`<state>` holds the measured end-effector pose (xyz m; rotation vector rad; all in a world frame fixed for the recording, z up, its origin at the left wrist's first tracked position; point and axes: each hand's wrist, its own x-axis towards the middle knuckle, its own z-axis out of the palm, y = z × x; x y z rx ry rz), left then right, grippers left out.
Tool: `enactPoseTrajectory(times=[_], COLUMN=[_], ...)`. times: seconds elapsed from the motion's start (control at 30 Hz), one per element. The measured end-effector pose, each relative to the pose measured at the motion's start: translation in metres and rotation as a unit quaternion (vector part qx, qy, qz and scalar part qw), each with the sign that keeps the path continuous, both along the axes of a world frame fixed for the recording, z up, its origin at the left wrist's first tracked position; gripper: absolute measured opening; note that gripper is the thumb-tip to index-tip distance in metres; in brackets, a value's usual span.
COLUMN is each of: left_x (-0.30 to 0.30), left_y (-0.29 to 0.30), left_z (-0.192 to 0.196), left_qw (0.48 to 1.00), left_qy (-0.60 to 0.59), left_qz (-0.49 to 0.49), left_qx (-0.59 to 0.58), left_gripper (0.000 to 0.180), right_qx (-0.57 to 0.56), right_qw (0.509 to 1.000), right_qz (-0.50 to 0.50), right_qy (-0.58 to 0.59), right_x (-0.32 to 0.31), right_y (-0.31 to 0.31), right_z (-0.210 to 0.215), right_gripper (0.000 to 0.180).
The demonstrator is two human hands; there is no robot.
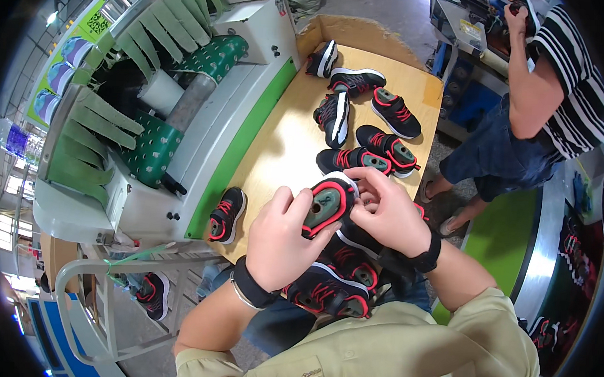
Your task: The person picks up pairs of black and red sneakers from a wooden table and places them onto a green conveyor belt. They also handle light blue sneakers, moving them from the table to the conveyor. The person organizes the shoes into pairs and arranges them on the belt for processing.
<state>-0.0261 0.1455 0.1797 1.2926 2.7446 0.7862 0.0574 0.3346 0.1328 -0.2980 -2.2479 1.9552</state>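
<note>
My left hand grips a black sneaker with red trim and a white sole, tilted so its opening faces me. A dark green shoe last fills the opening. At the shoe's far right edge, the fingers of my right hand are bent and pinched against the sole rim; what lies right between the fingertips is hidden. Below my hands, several more black-and-red sneakers are gathered close to my body.
A wooden tabletop carries several sneakers on its right side and one sneaker at its left edge. A machine with green flaps and rollers borders it on the left. At the right, another person stands working by a green-topped bench.
</note>
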Motion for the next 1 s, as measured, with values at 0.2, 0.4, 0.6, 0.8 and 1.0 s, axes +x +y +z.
enactPoseTrajectory(times=[0.2, 0.4, 0.6, 0.8, 1.0], left_x=[-0.003, -0.001, 0.006, 0.002, 0.0], left_y=[-0.005, -0.008, -0.004, -0.013, -0.017], left_z=[-0.001, 0.004, 0.005, 0.014, 0.022], left_qw=[0.999, 0.999, 1.0, 0.995, 0.993], left_qy=[-0.041, -0.053, -0.004, -0.087, -0.1], left_qz=[0.006, -0.004, 0.002, 0.0, -0.03], left_qx=[0.019, 0.01, -0.004, 0.055, 0.054], left_gripper=[0.051, 0.052, 0.051, 0.051, 0.053], right_qx=[-0.097, -0.119, -0.036, -0.243, -0.256], right_qw=[0.995, 0.993, 0.999, 0.966, 0.95], right_qz=[0.005, 0.029, 0.018, 0.075, 0.159], right_qy=[0.004, -0.001, -0.015, -0.047, -0.082], right_x=[0.003, 0.005, 0.006, 0.011, 0.013], right_y=[0.001, 0.006, 0.0, 0.011, 0.021], right_z=[-0.003, 0.003, 0.006, 0.014, 0.011], right_gripper=[0.045, 0.042, 0.041, 0.056, 0.064])
